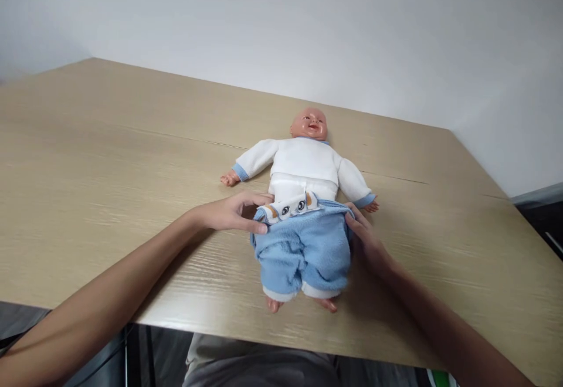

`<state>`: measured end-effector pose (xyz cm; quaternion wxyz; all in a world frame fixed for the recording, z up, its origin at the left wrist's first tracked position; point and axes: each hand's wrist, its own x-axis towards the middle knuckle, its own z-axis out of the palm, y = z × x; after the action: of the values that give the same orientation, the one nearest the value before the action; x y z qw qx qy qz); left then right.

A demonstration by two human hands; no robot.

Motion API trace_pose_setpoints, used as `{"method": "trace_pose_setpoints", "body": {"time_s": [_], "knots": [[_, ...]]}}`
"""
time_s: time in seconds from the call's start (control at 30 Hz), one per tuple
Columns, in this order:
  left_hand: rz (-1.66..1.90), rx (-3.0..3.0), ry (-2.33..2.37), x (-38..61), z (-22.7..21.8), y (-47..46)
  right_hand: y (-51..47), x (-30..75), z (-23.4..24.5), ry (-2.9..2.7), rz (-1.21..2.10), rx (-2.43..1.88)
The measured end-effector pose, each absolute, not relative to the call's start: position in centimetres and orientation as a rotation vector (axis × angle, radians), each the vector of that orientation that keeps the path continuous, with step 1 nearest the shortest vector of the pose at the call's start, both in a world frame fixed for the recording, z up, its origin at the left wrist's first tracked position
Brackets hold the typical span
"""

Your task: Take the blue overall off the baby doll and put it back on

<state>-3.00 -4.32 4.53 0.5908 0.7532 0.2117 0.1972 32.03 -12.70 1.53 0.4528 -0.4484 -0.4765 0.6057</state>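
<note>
A baby doll [303, 161] lies on its back on the table, head away from me and feet toward me. It wears a white top with blue cuffs. Fleecy blue pants [303, 252] with white hems cover its legs, and their front is folded down, showing a white patch with printed eyes. My left hand [240, 211] grips the pants at the waist's left side, thumb in front and fingers partly hidden behind the fabric. At the right side of the waist, my right hand [363, 231] is closed on the pants' edge, its fingers partly hidden.
The light wooden table [132, 176] reaches back to a white wall [281, 29]. Its near edge runs just in front of my lap [259, 363]. Dark objects [543, 217] stand beyond the table's right edge.
</note>
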Motion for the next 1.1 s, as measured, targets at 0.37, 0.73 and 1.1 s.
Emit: {"method": "trace_pose_setpoints", "body": {"time_s": [0.37,0.73,1.1], "knots": [[0.73,1.544,0.698,-1.4,5.5,-4.5,-11.4,31.7,3.6,-1.551,0.999,-1.102],[0.889,1.467,0.938,1.2,6.9,-1.1,-5.3,30.8,3.1,-1.37,0.893,-1.28],[0.897,1.102,0.851,-0.1,2.3,-1.9,-6.1,31.1,0.9,-1.099,1.425,-1.073]]}}
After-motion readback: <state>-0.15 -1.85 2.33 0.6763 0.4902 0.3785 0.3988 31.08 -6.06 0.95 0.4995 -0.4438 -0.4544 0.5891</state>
